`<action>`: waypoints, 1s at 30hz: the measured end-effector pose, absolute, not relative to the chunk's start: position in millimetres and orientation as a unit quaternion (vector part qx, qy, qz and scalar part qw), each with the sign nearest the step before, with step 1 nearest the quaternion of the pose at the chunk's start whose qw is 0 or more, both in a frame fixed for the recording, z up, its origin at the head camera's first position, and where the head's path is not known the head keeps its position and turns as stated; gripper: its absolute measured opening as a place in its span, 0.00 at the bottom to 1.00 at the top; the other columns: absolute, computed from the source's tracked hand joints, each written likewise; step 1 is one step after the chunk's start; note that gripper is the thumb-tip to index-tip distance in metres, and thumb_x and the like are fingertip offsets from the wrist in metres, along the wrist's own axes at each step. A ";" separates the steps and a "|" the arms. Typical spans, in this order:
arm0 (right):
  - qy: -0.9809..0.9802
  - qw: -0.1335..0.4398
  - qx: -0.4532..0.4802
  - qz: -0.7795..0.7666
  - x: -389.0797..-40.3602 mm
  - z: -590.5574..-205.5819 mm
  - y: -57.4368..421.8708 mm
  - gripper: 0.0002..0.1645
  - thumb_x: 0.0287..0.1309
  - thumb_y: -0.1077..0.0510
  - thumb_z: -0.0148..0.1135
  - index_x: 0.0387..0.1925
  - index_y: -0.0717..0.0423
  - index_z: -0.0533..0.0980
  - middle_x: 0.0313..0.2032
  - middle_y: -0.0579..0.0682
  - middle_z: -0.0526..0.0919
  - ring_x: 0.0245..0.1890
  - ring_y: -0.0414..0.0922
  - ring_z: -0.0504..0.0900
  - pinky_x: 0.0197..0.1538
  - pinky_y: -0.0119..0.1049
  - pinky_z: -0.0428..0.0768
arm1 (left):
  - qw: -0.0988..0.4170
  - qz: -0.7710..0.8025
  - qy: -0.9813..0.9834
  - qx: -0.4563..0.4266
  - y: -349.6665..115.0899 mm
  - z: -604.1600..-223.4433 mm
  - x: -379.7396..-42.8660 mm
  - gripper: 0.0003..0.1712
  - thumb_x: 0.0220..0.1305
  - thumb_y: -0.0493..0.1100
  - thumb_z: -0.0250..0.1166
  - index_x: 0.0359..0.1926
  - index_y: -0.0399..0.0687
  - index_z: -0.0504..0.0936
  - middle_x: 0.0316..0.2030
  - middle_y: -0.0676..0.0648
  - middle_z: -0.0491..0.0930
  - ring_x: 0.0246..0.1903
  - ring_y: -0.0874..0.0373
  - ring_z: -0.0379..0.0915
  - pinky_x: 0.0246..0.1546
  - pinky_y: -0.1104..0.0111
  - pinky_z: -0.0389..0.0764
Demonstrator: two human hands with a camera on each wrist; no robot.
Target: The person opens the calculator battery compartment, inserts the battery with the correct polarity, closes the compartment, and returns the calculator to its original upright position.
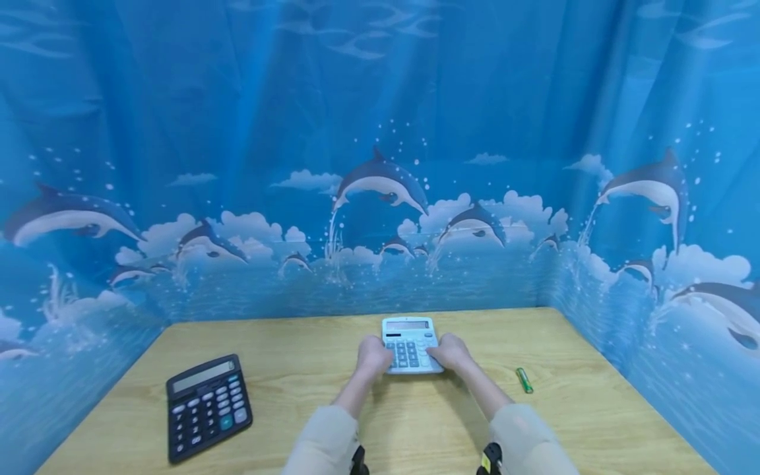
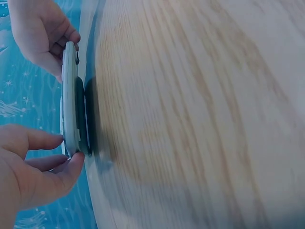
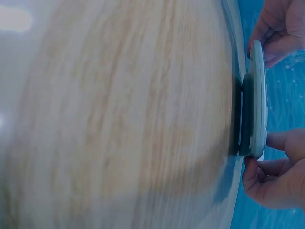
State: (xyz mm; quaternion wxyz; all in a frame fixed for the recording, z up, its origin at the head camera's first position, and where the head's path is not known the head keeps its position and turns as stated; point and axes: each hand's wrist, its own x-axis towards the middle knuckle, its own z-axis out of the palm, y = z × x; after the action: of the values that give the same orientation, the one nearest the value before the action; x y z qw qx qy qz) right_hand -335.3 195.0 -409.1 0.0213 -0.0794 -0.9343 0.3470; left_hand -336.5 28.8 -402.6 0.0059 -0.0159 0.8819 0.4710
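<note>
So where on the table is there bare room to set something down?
Bare wood lies between the black calculator and left forearm, between that and the right forearm, and from the green cylinder to the table's right edge. Crowded: the far middle, where left hand and right hand grip the pale calculator.

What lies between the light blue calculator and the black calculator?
The head view shows the left hand gripping the light blue calculator, then bare wooden tabletop up to the black calculator.
</note>
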 end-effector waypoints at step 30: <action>-0.967 0.210 0.044 0.139 -335.2 -399.5 167.2 0.32 0.59 0.46 0.57 0.54 0.69 0.70 0.49 0.67 0.74 0.51 0.61 0.71 0.55 0.51 0.68 | -0.035 0.269 0.959 0.078 -7.7 -374.0 -318.3 0.08 0.56 0.41 0.60 0.27 0.40 0.77 0.22 0.46 0.75 0.21 0.54 0.70 0.23 0.63 0.73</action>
State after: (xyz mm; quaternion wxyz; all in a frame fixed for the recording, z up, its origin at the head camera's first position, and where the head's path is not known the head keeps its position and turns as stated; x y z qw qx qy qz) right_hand -335.2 167.2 -399.5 0.2098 0.0438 -0.9669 0.1387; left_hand -318.3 -7.7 -374.0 -0.0349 0.0784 0.9593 0.2692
